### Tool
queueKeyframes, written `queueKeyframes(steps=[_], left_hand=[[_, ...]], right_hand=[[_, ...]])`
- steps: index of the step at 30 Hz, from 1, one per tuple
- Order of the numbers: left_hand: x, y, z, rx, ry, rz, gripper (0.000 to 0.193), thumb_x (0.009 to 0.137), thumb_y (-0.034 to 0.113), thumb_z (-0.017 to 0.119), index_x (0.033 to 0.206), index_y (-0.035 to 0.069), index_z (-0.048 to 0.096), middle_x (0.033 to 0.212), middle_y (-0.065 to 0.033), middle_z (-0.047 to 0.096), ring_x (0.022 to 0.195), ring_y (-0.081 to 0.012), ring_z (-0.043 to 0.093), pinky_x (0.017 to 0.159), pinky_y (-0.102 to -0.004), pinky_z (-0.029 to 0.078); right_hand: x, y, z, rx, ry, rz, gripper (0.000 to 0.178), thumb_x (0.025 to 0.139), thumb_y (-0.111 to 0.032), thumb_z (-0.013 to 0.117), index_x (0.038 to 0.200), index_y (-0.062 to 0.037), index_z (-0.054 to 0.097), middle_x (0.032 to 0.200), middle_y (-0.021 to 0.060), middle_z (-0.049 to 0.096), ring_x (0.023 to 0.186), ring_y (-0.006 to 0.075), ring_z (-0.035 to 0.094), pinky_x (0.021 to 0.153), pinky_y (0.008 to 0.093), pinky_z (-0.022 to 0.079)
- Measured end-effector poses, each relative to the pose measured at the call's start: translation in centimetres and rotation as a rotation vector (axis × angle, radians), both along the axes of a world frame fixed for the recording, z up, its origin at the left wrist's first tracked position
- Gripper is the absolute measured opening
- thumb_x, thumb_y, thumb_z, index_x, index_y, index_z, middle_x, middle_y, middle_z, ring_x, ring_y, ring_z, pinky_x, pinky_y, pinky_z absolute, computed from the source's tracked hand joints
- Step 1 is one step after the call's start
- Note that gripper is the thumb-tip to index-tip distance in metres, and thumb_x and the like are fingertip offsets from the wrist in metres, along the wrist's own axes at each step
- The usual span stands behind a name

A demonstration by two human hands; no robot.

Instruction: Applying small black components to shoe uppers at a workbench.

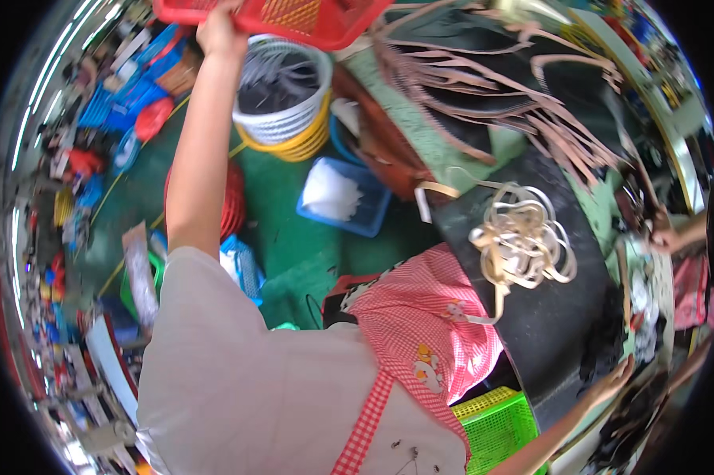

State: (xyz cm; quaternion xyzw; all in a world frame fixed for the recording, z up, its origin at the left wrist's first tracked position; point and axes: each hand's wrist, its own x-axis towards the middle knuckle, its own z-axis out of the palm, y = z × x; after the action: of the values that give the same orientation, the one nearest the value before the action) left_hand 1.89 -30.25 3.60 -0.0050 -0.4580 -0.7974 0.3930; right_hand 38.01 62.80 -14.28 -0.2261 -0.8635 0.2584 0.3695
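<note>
My left arm reaches far forward, and my left hand (pixel 220 33) grips the near rim of a red plastic basket (pixel 329 36). A patterned orange-brown piece (pixel 289 14) shows inside that basket. At the lower right, my right hand (pixel 609 383) rests by the edge of the black tabletop (pixel 559 332), fingers stretched out, beside some dark soft material (pixel 604 348). It seems to hold nothing. A loose tangle of cream-coloured strips (pixel 525 237) lies on the tabletop, one end hanging over the edge next to my red checked apron (pixel 428 317).
Pinkish-tan strips (pixel 483 87) spread over the far table. White and yellow baskets (pixel 285 111) and a blue bin of white material (pixel 333 194) stand on the green floor. A green basket (pixel 499 435) sits beside me. Another person's hand (pixel 667 235) is at right.
</note>
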Motion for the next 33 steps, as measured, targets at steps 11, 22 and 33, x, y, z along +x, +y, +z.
queueKeyframes(steps=[11, 22, 33], left_hand=[[36.8, -5.5, -43.0, 0.812, -0.970, 0.233, 0.008, 0.075, 0.008, 0.061, 0.071, 0.012, 0.056, 0.073, -0.0023, 0.061, 0.071, -0.0205, 0.062, 0.051, -0.0399, 0.053], [27.2, 4.4, -51.6, 0.793, -1.738, 0.061, 0.045, 0.088, 0.039, 0.069, 0.118, 0.007, 0.060, 0.112, -0.0112, 0.067, 0.111, -0.0325, 0.063, 0.091, -0.0556, 0.057], [13.1, 22.3, -18.0, -0.332, -0.497, -1.077, 0.038, 0.100, 0.025, 0.058, 0.126, -0.002, 0.059, 0.130, -0.0161, 0.064, 0.108, -0.0253, 0.068, 0.091, -0.0358, 0.056]], right_hand=[[-6.3, -8.6, 4.7, 0.383, -0.140, 0.152, 0.034, 0.106, -0.021, 0.055, 0.133, -0.0004, 0.062, 0.135, 0.0159, 0.064, 0.125, 0.0307, 0.059, 0.109, 0.0426, 0.043], [-4.7, -18.3, 6.8, -0.027, -0.247, 0.045, 0.028, 0.104, -0.020, 0.057, 0.128, -0.0065, 0.063, 0.132, 0.0108, 0.062, 0.118, 0.0227, 0.061, 0.096, 0.0367, 0.048], [-11.5, -31.6, 6.0, -0.911, -0.383, 0.454, 0.065, 0.105, -0.044, 0.051, 0.155, -0.0065, 0.034, 0.147, 0.0167, 0.050, 0.125, 0.0276, 0.058, 0.086, 0.0384, 0.060]])
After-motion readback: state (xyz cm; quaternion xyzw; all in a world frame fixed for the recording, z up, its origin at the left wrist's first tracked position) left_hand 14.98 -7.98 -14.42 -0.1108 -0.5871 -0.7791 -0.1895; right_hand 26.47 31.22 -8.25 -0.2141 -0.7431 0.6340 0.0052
